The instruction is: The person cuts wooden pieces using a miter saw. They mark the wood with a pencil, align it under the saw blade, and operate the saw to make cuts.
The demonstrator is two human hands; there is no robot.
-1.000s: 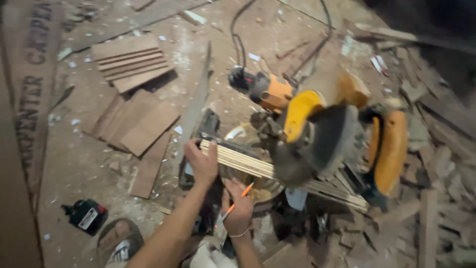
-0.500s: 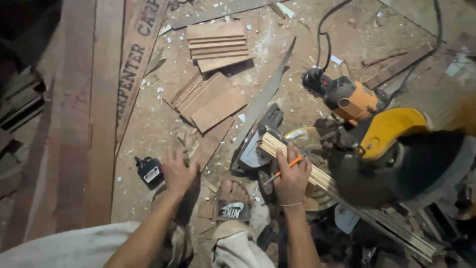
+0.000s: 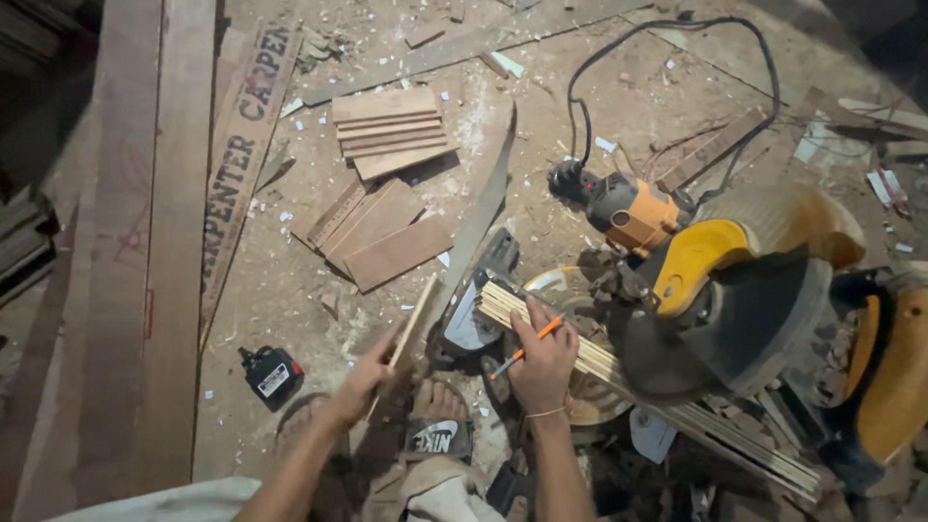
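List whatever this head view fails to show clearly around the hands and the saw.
- Saw blade: hidden under the yellow guard and dark housing.
- Far end of the bundle of thin strips: passes beneath the saw, then dims toward the lower right.
- Right hand: its palm covers where the orange pencil is gripped.
- Left hand: holds a thin board; the board's lower end is behind the fingers.
- Black box: too small to identify.

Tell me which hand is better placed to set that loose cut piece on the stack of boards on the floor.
Left. The left hand already holds the short cut piece, on the side nearer the stack of boards. The right hand holds a pencil against the strips.
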